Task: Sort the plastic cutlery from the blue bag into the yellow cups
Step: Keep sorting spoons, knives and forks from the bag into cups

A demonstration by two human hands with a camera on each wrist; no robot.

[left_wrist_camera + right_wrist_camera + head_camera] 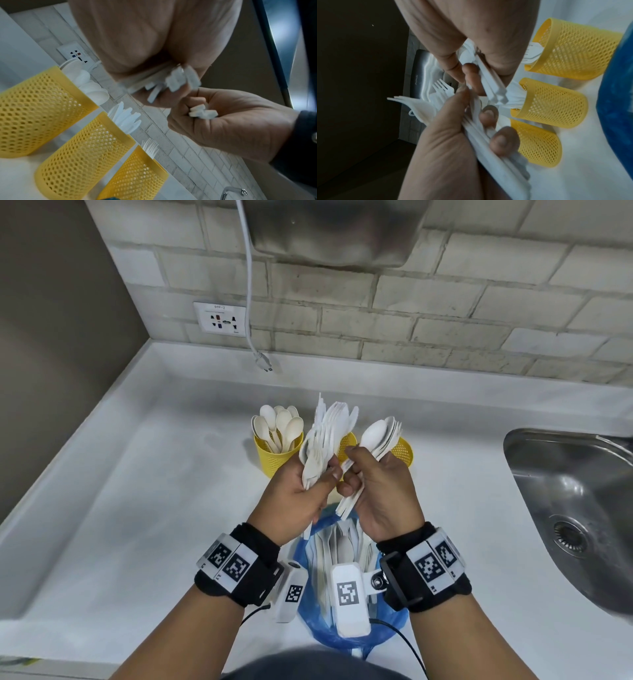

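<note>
My left hand grips a fanned bundle of mixed white cutlery, forks and knives among it. Right beside it, my right hand holds a smaller bunch of white spoons by the handles. Both hands hover just above three yellow mesh cups: the left cup holds spoons, the middle cup knives, the right cup forks. The blue bag lies on the counter under my wrists with more cutlery inside. In the right wrist view my fingers pinch the handles.
A steel sink is sunk into the white counter at the right. A wall socket and a hanging white cable with its plug are on the brick wall behind. A metal appliance is mounted above.
</note>
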